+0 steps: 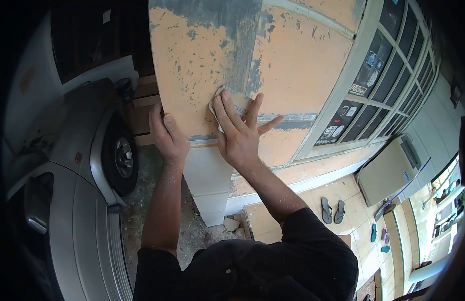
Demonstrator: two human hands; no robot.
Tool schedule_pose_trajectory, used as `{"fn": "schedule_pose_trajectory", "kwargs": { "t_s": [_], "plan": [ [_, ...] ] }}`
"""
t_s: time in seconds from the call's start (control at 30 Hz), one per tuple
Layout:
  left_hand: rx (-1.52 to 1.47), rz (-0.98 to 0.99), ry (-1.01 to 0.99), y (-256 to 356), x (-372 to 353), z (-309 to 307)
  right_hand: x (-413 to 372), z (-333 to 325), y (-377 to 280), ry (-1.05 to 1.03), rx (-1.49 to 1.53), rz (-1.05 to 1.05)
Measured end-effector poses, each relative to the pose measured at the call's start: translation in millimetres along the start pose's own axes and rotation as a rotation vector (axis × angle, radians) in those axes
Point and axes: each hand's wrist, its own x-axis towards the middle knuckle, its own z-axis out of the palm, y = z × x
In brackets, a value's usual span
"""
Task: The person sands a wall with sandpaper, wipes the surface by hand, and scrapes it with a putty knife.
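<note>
Both arms reach up from a black shirt. The left hand [167, 138] is curled round the corner edge of an orange pillar [202, 55]. The right hand [240, 135] lies flat, fingers spread, pressing a sheet of sandpaper [217, 98] against the pillar's face just above a horizontal groove [292, 119]. Only the sheet's upper left corner shows, so I cannot tell its long axis. Judging by the surface, a broad grey strip [245, 45] above the hands is rubbed bare, while most of the orange paint remains, only flecked. Beyond are a window [388, 70], a car [77, 150] and sandals [332, 210].
</note>
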Motion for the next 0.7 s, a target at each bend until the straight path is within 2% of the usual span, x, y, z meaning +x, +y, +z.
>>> {"fn": "schedule_pose_trajectory", "kwargs": {
  "t_s": [0.1,0.17,0.27,0.37,0.47,0.57,0.63,0.7],
  "plan": [
    [0.033,0.038,0.025,1.5,1.2,0.4,84.1,-29.9,-5.9,0.048,0.049,-0.024],
    [0.019,0.052,0.043,-1.6,-0.2,1.4,121.3,-34.1,-9.6,0.18,0.117,-0.02],
    [0.002,0.057,0.018,-2.8,3.5,2.3,116.0,-20.8,-13.8,0.203,0.056,-0.01],
    [0.0,0.016,-0.02,-3.9,-1.6,-1.4,54.8,-3.5,-16.2,0.105,-0.056,-0.011],
    [-0.026,0.056,-0.041,-2.7,2.6,-2.4,8.1,5.5,-26.8,0.104,0.007,0.031],
    [-0.036,0.113,-0.088,5.2,22.6,-5.8,17.5,-4.9,-26.9,0.151,0.019,0.025],
    [-0.037,0.206,-0.03,9.1,45.6,-8.6,42.6,-11.3,-22.5,0.198,0.003,0.004],
    [-0.082,0.251,-0.056,36.9,91.3,-13.4,69.3,-17.0,-19.0,0.229,0.003,-0.032]
  ]
}}
